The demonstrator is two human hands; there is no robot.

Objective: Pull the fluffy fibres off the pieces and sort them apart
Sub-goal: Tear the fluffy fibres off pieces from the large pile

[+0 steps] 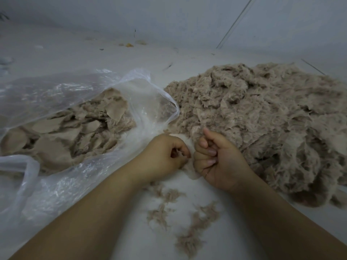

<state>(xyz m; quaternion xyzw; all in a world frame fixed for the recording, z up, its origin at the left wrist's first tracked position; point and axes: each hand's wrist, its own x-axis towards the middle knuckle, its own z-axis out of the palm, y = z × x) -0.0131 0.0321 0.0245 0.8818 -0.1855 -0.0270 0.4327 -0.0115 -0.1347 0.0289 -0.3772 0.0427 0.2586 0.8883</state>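
My left hand [165, 156] and my right hand [216, 158] are close together over the white floor, both with curled fingers. Between them they grip one small pale fluffy piece [189, 147]; a tuft of beige fibre shows inside the left fist. A big heap of beige fluffy fibres [262, 117] lies to the right, touching my right hand. To the left, a clear plastic bag [142, 102] lies open, holding several flat beige pieces [65, 132] with fuzzy edges.
Loose tufts of fibre [176, 209] are scattered on the white floor [131, 231] between my forearms. Small bits of debris [129, 45] lie near the far wall. A thin dark line [234, 23] runs up the wall at the right.
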